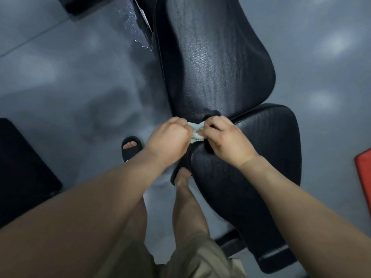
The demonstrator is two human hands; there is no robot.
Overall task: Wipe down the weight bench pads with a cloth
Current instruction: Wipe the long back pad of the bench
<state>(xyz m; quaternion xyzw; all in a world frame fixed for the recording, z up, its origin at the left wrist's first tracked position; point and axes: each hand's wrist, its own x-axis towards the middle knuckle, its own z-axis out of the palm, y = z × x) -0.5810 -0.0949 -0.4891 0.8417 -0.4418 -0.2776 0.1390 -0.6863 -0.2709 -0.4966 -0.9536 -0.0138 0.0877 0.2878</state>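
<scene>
Cloth [196, 131] gripped between left hand [168, 137] and right hand [226, 141].
On my feed I see the left hand curled in a fist round one end and the right hand pinching the other, the white wad held over the gap where the long black back pad [212, 61] meets the seat pad [253, 161]. A foot in a dark slipper [131, 149] stands on the grey floor [60, 77] just left of the pads; a red edge [364, 177] shows far right.
</scene>
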